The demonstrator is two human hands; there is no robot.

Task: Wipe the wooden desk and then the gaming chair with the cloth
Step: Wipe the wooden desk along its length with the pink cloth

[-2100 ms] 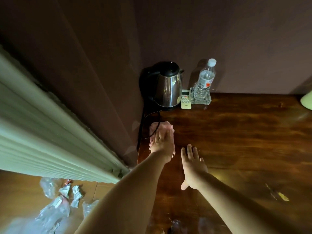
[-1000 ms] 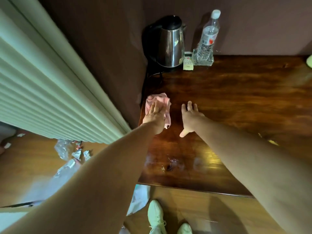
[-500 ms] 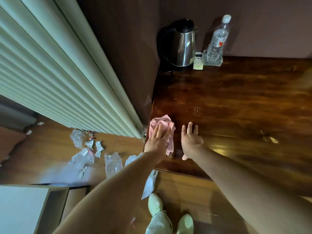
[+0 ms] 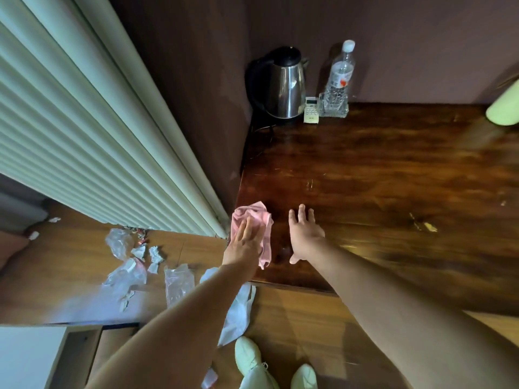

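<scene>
A pink cloth [image 4: 259, 217] lies crumpled on the near left corner of the dark wooden desk [image 4: 379, 175]. My left hand [image 4: 243, 242] presses flat on the cloth with straight fingers, right at the desk's left edge. My right hand [image 4: 304, 234] rests open on the bare wood just to the right of the cloth, fingers spread. The gaming chair is out of view.
At the desk's back left stand a steel kettle [image 4: 283, 85], a small remote [image 4: 311, 110] and a water bottle [image 4: 339, 77] in a glass tray. A pale green object [image 4: 504, 110] sits far right. Pleated curtain [image 4: 84, 122] hangs left; crumpled plastic litter [image 4: 132, 265] covers the floor.
My left hand has dragged the cloth from near the kettle's cord toward the desk's front left corner. My right hand followed alongside, staying flat on the wood.
</scene>
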